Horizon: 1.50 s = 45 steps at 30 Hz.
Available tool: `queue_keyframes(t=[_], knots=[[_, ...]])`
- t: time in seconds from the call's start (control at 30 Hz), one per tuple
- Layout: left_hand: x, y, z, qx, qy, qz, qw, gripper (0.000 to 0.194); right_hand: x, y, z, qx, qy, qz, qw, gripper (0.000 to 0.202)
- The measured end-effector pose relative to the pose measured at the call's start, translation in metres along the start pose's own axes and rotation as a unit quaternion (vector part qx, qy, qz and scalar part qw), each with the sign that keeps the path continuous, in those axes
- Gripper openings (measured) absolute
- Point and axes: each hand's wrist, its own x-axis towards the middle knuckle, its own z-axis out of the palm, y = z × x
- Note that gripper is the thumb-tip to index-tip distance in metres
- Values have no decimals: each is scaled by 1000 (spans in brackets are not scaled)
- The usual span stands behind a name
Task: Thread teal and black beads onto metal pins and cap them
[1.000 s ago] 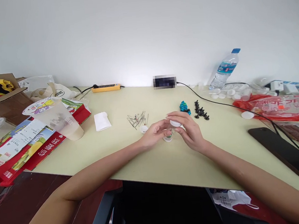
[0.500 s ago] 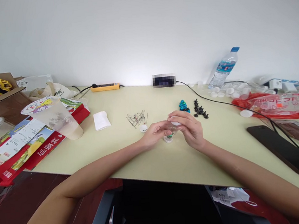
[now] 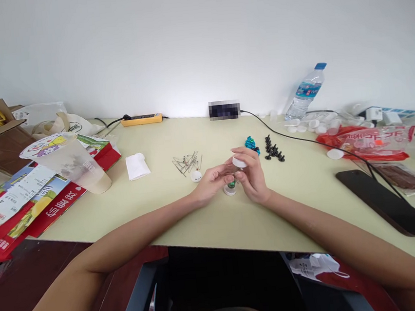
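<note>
Both of my hands meet above the middle of the table. My right hand (image 3: 251, 178) is closed around a small clear jar with a white lid (image 3: 239, 162), the lid showing between its fingers. My left hand (image 3: 213, 182) is closed against the jar's other side, its thumb reaching toward the right thumb; fingers hide most of the jar. Just below stands a small clear container with a shiny green piece (image 3: 231, 185) in it and a white rim (image 3: 229, 191) at its base. Left of my left hand sits a small white cap (image 3: 196, 176) with tiny dark bits in it.
Metal pins (image 3: 188, 163), blue pieces (image 3: 251, 144) and black screws (image 3: 273, 149) lie in piles behind my hands. A drink cup (image 3: 87, 172) and red box (image 3: 56, 209) stand left, folded tissue (image 3: 137, 166) nearer. Right are a water bottle (image 3: 306, 92), white caps, cable and black phone (image 3: 384, 199).
My right hand has moved closer to my left, and the white lid now shows more of its side. The whole view has shifted slightly.
</note>
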Motion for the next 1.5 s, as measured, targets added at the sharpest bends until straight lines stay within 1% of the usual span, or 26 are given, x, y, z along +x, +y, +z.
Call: queue_keyframes(t=[0.1, 0.23, 0.3, 0.47, 0.63, 0.73, 0.87, 0.97, 1.07, 1.13, 1.23, 1.33, 1.43, 1.5], knots=[[-1, 3, 1, -28, 13, -16, 999, 36, -1, -2, 4, -34, -1, -15, 999, 39], [-1, 7, 3, -27, -2, -25, 999, 44, -1, -1, 8, -52, 23, -15, 998, 45], [0, 7, 4, -13, -3, -35, 999, 44, 0, -1, 9, -50, 33, -3, 998, 43], [3, 3, 7, 16, 17, -53, 998, 48, 1, 1, 11, -60, 28, 0, 998, 37], [4, 9, 10, -9, 25, -47, 999, 43, 4, 1, 6, -24, 15, -20, 999, 32], [5, 14, 11, -3, 17, -30, 999, 35, 6, -2, 1, -2, -3, -10, 1000, 33], [5, 12, 11, 50, 22, 0, 998, 33, 8, -5, -5, -2, 4, -4, 1000, 29], [2, 9, 11, 112, 22, 1, 993, 32, 8, -6, -7, -6, 16, -5, 1000, 27], [-1, 9, 11, 171, 7, 0, 985, 33, 7, -6, -8, -18, 19, -2, 1000, 26], [-3, 9, 12, 193, -2, 1, 981, 34, 6, -6, -9, -26, 20, 1, 999, 26], [-2, 9, 11, 193, -8, 9, 981, 34, 6, -4, -8, -22, 18, -3, 1000, 27], [-1, 6, 10, 164, -10, 26, 986, 36, 7, -3, -7, -10, 7, -18, 1000, 29], [-2, 4, 10, 143, -16, 36, 989, 39, 6, -6, -4, -8, -16, -24, 1000, 35], [-2, 7, 9, 149, -18, 31, 988, 41, 4, -10, -4, -4, -32, -14, 999, 42]])
